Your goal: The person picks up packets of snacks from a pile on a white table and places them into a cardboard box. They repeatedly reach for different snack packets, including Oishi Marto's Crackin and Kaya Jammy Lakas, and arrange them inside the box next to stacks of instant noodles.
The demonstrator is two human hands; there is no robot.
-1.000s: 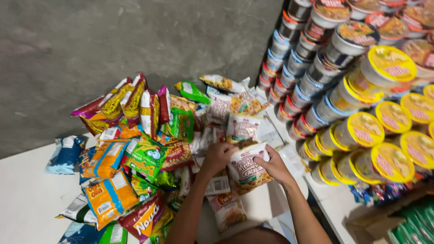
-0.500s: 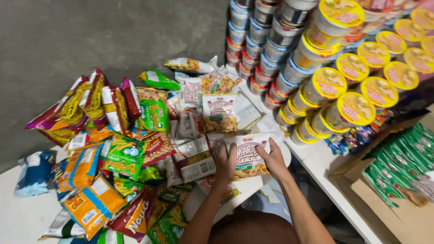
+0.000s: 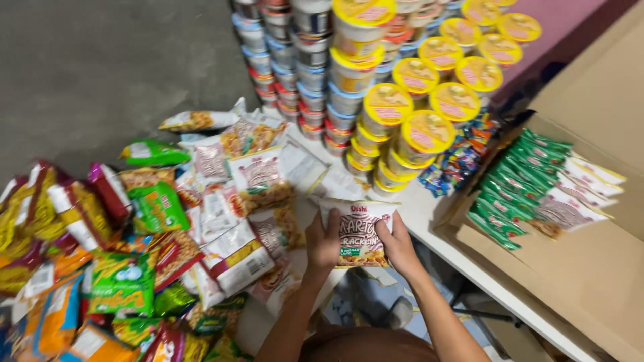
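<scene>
View has swung right since earlier frame; carton now in sight. Snack pile (image 3: 134, 255) unsorted at left; left hand (image 3: 323, 243) and right hand (image 3: 397, 245) pinch white packet (image 3: 357, 231) above table edge; carton (image 3: 590, 268) partly filled.

Free strip of table (image 3: 429, 221) just R of hands. L blocked by snack-packet pile (image 3: 134, 268); ahead, stacked cup noodles (image 3: 376, 100); R, open cardboard box (image 3: 590, 268) w/ green packets (image 3: 516, 194).

Both bare forearms reach forward; the left hand (image 3: 323, 243) and right hand (image 3: 397, 243) face each other, fingers curled closed (thumbs uppermost).
</scene>
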